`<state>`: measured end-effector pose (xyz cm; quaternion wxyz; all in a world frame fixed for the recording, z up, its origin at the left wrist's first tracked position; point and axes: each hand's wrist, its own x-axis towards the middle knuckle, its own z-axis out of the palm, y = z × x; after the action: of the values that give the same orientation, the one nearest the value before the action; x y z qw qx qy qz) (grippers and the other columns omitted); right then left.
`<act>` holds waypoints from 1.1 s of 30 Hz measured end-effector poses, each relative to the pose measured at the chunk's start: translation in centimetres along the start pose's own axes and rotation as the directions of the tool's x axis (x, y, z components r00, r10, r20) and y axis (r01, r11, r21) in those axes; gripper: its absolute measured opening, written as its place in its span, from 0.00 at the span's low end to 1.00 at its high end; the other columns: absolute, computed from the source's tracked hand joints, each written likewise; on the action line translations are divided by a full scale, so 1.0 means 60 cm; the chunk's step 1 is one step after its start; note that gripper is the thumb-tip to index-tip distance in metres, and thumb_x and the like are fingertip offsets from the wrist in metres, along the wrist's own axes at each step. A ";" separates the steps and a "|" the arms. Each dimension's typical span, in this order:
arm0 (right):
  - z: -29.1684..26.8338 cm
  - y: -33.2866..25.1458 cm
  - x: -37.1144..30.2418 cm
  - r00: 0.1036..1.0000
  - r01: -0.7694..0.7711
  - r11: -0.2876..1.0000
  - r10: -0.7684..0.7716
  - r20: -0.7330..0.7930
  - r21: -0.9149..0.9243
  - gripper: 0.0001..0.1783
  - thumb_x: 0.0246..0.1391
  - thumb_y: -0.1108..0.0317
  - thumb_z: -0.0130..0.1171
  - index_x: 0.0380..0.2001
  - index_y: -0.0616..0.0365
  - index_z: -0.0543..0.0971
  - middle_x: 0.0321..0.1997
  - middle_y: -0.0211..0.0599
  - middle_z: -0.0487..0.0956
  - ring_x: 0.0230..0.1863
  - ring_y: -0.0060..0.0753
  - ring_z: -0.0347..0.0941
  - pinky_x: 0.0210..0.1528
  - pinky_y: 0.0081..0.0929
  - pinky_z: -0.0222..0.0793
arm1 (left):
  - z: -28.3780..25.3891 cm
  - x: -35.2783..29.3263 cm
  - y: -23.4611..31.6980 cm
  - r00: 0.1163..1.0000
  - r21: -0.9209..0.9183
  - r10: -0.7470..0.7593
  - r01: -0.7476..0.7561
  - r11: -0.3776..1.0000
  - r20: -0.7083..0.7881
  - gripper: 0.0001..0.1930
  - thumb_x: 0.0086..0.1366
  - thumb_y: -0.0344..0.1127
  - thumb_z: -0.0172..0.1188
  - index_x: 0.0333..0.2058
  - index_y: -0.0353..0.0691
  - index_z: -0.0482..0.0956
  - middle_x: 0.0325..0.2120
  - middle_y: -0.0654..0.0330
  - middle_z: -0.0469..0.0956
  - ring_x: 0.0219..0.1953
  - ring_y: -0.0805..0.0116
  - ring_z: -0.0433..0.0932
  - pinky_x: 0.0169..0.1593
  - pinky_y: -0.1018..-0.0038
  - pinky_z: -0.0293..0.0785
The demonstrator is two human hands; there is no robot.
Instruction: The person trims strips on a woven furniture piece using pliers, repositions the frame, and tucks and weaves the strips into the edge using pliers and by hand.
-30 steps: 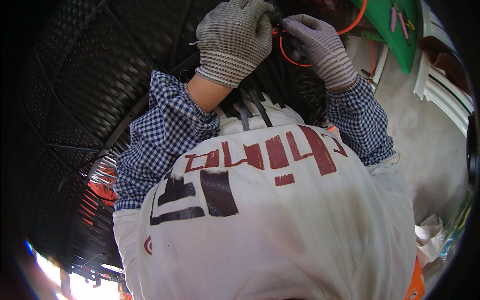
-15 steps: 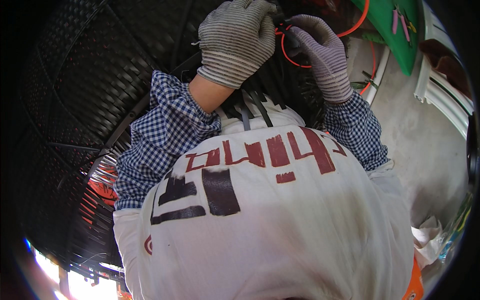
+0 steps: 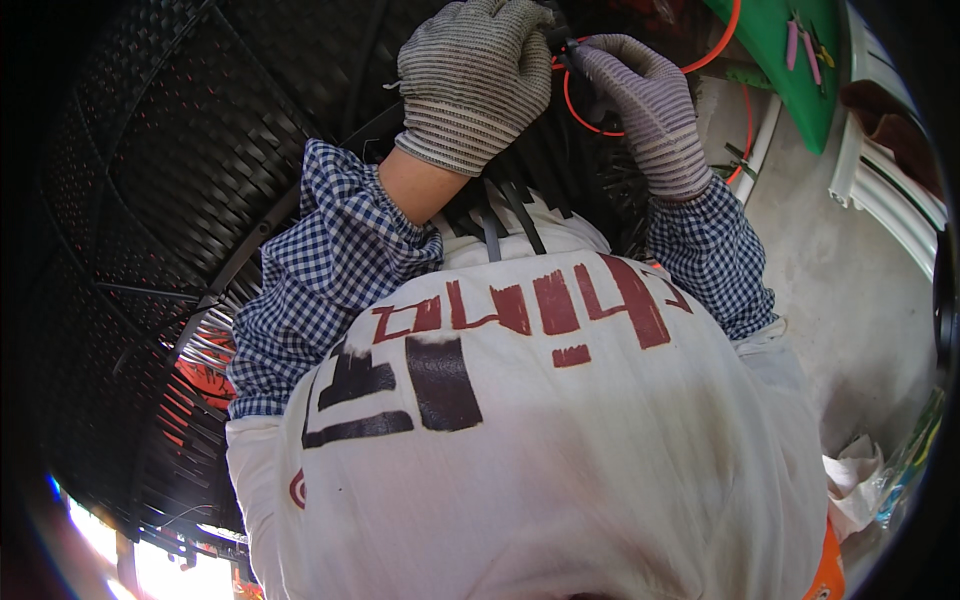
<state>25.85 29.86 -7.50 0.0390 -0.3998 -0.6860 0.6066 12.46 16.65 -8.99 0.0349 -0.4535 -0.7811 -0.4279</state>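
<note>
Both my hands wear grey striped knit gloves and work close together at the top. My left hand is closed, its fingers curled over the edge of black woven work; whatever lies in its grip is hidden. My right hand pinches a dark strip between thumb and forefinger, just right of the left fingertips. Deep shadow hides where this strip leads. An orange cord loops below the right fingers. Several loose black strips hang down over my white apron.
A green panel at the upper right carries pink-handled pliers. White curved rails lie at the right, by a brown piece. An orange hose runs behind my right hand. Crumpled white cloth sits lower right.
My right hand has shifted slightly downward, and its fingers have drawn closer together on the dark strip. The left hand has barely moved.
</note>
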 end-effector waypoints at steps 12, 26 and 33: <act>-0.016 -0.006 0.029 0.988 -0.111 0.991 0.118 0.100 -0.073 0.19 0.61 0.60 0.68 0.48 0.62 0.82 0.35 0.32 0.84 0.31 0.21 0.80 0.31 0.23 0.81 | 0.000 -0.002 -0.005 1.000 0.002 0.016 -0.016 1.000 -0.004 0.05 0.58 0.29 0.62 0.34 0.40 0.83 0.26 0.54 0.78 0.29 0.53 0.79 0.33 0.60 0.78; -0.019 0.015 0.049 0.999 0.028 0.979 -0.018 0.050 -0.201 0.15 0.65 0.60 0.63 0.47 0.60 0.84 0.31 0.26 0.83 0.25 0.12 0.75 0.24 0.14 0.70 | -0.007 0.002 0.002 1.000 0.034 -0.003 0.002 0.999 0.029 0.04 0.59 0.28 0.62 0.34 0.40 0.83 0.27 0.55 0.78 0.30 0.53 0.79 0.34 0.61 0.78; -0.008 0.019 0.019 0.960 0.279 0.954 -0.278 0.029 -0.107 0.14 0.64 0.66 0.65 0.50 0.62 0.82 0.39 0.29 0.84 0.35 0.14 0.78 0.37 0.16 0.77 | -0.002 0.000 -0.001 1.000 0.001 0.014 -0.014 1.000 -0.007 0.05 0.58 0.28 0.62 0.34 0.40 0.83 0.26 0.55 0.78 0.30 0.53 0.79 0.34 0.60 0.78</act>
<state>25.88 30.90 -8.84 0.0973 -0.2966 -0.7682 0.5589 12.35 16.54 -8.94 0.0408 -0.4574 -0.7779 -0.4290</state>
